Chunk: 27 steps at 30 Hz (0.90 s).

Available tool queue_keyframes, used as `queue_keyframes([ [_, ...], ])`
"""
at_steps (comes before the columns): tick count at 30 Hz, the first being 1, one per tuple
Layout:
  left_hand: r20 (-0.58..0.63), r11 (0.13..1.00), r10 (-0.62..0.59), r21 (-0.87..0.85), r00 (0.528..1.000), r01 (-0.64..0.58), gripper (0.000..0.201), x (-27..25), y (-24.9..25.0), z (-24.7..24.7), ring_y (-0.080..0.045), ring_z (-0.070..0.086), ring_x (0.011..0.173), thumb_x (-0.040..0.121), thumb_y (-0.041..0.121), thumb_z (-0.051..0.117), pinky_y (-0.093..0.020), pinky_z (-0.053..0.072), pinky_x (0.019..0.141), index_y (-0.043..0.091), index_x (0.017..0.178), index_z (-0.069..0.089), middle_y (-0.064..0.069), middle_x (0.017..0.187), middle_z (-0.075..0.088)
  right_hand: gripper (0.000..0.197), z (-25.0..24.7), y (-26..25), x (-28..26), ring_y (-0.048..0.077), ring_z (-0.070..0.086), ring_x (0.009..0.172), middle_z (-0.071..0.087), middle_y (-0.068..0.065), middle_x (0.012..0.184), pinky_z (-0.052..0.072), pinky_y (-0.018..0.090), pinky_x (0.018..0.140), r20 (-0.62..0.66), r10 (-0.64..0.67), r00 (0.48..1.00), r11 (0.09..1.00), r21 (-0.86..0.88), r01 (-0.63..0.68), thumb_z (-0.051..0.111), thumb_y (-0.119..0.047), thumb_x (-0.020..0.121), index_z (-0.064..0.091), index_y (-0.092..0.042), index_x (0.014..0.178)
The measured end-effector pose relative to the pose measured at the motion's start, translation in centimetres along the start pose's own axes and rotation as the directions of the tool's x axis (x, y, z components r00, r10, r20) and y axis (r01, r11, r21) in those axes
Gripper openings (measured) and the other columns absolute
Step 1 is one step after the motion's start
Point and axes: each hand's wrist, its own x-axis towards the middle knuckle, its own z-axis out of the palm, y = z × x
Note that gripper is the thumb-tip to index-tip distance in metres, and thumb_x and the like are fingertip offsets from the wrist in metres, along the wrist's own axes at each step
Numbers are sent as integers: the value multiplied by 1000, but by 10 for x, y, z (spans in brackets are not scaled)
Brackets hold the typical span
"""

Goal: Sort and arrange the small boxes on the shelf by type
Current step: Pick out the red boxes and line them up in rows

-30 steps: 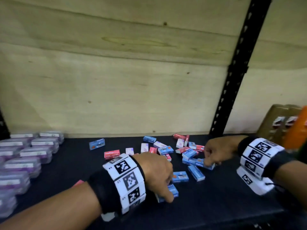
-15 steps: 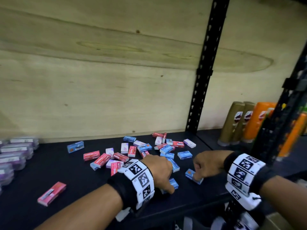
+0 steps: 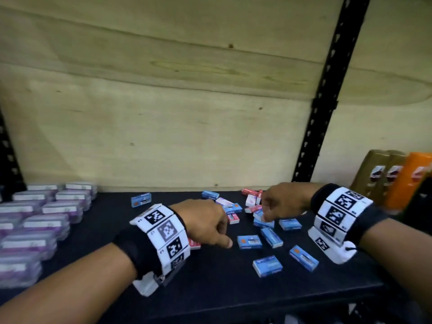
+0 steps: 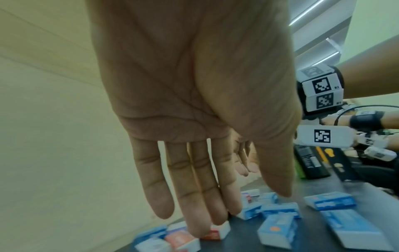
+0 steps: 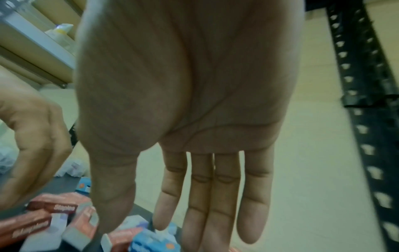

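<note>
Small blue boxes (image 3: 249, 242) and red boxes (image 3: 253, 208) lie scattered on the black shelf (image 3: 210, 291). Three blue ones (image 3: 267, 265) lie apart toward the front edge. My left hand (image 3: 219, 232) hovers palm down over the left of the pile, a red box (image 3: 194, 244) half hidden beneath it. In the left wrist view its fingers (image 4: 198, 221) are straight and hold nothing, above a red box (image 4: 181, 240). My right hand (image 3: 266, 212) reaches into the back of the pile. Its fingers (image 5: 215, 213) are straight and empty above red boxes (image 5: 54, 207) and blue boxes (image 5: 151, 243).
Rows of clear purple cases (image 3: 46, 220) fill the shelf's left side. Brown bottles (image 3: 383, 174) and an orange bottle (image 3: 413, 181) stand at the far right beyond a black upright (image 3: 325, 97). A wooden panel (image 3: 163, 113) closes the back.
Both hands have left the blue boxes near the front edge and moved back toward the pile. Those blue boxes now lie free. The view has swung back to the left.
</note>
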Motion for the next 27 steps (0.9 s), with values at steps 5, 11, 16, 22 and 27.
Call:
queue_keyframes([
  [5,-21,986,-164,-21,986,163,36,-31,-60,-11,-11,61,85,83,60,62,-31,51,77,27,95,69,13,90,67,20,-22,-47,45,14,63,86,66,-12,89,47,29,71,-51,-159,986,987,19,160,66,-46,87,63,-28,96],
  [11,-44,920,-392,-39,919,390,31,-55,-129,-5,-11,63,85,82,57,64,-30,53,80,27,90,68,11,90,67,18,-33,-98,98,17,62,88,63,-11,89,48,27,71,-73,-246,966,969,2,247,66,-38,87,67,-27,100],
  [16,-71,840,-543,-78,837,538,26,-53,-174,-4,-15,62,88,83,50,66,-32,52,80,26,92,64,6,94,66,21,-43,-124,132,16,63,90,67,-7,99,48,29,77,-44,-279,959,960,5,279,69,-39,87,67,-25,103],
  [22,-24,815,-578,-49,815,577,42,-31,-209,1,-19,60,100,85,54,63,-35,52,88,26,115,56,3,114,63,46,-45,-144,158,16,59,98,62,-8,101,49,33,95,191,-283,940,958,15,285,80,-28,81,63,-21,123],
  [27,7,825,-564,-25,826,564,39,-14,-218,3,-18,59,99,87,52,62,-33,51,88,26,116,57,3,115,61,53,-37,-150,170,14,60,93,61,-15,88,49,31,92,256,-310,916,950,47,308,83,-28,78,61,-23,126],
])
